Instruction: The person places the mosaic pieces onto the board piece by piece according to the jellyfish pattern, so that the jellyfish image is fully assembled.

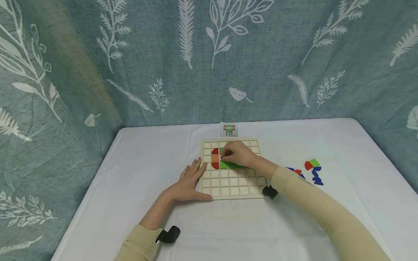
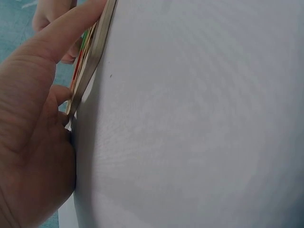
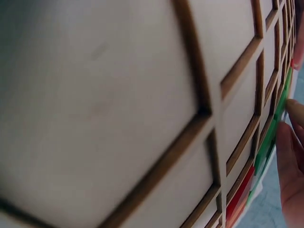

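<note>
A wooden grid board (image 1: 225, 183) lies on the table, with red, orange and green pieces set in its upper rows. My left hand (image 1: 187, 185) rests at the board's left side, fingers spread along that edge and thumb at the near left corner. Over the upper rows, my right hand (image 1: 240, 154) pinches a small white piece (image 1: 220, 158) between thumb and fingertips, just right of the orange square (image 1: 214, 158). This hand covers part of the coloured rows. In the right wrist view its fingers (image 3: 287, 156) are close to the green pieces (image 3: 268, 135).
A small picture card (image 1: 229, 129) lies beyond the board's far edge. Right of the board are loose pieces: a green square (image 1: 314, 162), a red quarter-round (image 1: 308, 165) and several blue ones (image 1: 316, 178). The right forearm passes over part of this group. A leaf-patterned curtain (image 1: 202, 90) hangs behind the table.
</note>
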`<state>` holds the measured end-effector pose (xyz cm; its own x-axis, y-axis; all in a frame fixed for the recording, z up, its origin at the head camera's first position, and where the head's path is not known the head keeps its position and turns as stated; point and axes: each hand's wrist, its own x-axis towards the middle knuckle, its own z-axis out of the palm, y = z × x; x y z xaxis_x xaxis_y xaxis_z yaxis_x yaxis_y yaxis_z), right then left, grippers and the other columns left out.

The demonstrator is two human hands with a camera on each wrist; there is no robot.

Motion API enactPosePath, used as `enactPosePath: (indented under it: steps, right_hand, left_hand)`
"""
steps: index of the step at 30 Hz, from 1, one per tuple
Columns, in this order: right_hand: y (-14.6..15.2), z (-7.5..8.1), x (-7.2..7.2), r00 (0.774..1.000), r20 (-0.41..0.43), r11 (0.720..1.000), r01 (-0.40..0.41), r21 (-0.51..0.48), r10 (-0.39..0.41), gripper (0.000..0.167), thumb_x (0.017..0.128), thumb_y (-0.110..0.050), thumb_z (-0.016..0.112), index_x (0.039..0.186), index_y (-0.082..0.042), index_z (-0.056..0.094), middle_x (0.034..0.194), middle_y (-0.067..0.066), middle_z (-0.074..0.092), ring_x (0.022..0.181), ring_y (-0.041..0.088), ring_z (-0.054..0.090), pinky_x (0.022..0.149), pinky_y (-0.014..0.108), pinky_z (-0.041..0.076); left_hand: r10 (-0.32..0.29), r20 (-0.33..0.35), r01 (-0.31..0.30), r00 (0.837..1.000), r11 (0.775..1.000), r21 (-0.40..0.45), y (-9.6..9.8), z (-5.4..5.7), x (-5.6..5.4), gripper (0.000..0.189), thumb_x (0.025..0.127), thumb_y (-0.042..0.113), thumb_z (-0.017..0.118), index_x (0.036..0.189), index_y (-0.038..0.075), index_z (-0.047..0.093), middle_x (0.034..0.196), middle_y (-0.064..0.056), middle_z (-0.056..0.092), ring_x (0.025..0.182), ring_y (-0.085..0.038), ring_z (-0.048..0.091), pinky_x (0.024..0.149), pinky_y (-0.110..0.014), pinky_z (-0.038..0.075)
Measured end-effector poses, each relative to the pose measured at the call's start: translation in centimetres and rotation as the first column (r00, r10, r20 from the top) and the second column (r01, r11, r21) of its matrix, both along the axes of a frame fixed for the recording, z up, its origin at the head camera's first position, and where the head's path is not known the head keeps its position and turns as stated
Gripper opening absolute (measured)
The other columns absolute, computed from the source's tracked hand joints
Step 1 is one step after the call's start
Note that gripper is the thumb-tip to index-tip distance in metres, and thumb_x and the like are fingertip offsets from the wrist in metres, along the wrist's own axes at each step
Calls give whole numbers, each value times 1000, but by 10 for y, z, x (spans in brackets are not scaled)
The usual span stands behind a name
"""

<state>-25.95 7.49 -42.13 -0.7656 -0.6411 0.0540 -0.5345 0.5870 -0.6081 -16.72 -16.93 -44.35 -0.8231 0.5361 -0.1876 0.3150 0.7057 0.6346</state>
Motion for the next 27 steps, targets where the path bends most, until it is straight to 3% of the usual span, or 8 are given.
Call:
enactPosePath:
  steps: [6,12,15,21,27]
  right_hand:
    - [3,0,0,999,-40,1000,-16,12,16,5,91,-13,70,93,-11,75,94,0,66,87,15,61,78,30,52]
    - [5,-1,2,993,-73,996,-87,6,88,11,93,-11,68,102,-7,73,99,3,67,91,17,61,79,30,52]
    - [14,-1,6,995,-67,996,-81,-25,79,13,93,-11,67,104,-6,73,100,3,67,88,16,62,77,30,53]
    - [56,2,24,998,38,986,58,-154,-53,17,95,-16,65,109,-8,72,103,2,67,90,17,63,77,34,55]
    - [118,4,48,966,69,960,255,-116,-248,20,97,-17,63,112,-8,72,113,7,67,99,23,62,82,39,55]
  left_hand:
    - [5,-4,-5,1000,1000,-5,1,2,0,116,76,50,79,157,7,8,162,-13,-11,148,-27,-13,117,-49,-7]
    - [2,-7,-2,1000,1000,9,1,0,0,115,77,49,80,157,6,9,162,-14,-10,148,-28,-12,117,-51,-6]
    - [1,-5,-1,1000,1000,11,3,0,0,116,76,50,80,157,6,9,162,-13,-11,148,-28,-12,117,-50,-7]
    - [7,0,-7,1000,1000,0,5,-2,-1,119,75,52,80,157,6,7,162,-12,-12,148,-26,-14,117,-48,-7]
    - [33,-5,-33,999,999,3,2,-2,-1,123,72,52,82,157,5,6,162,-12,-11,148,-26,-13,117,-46,-7]
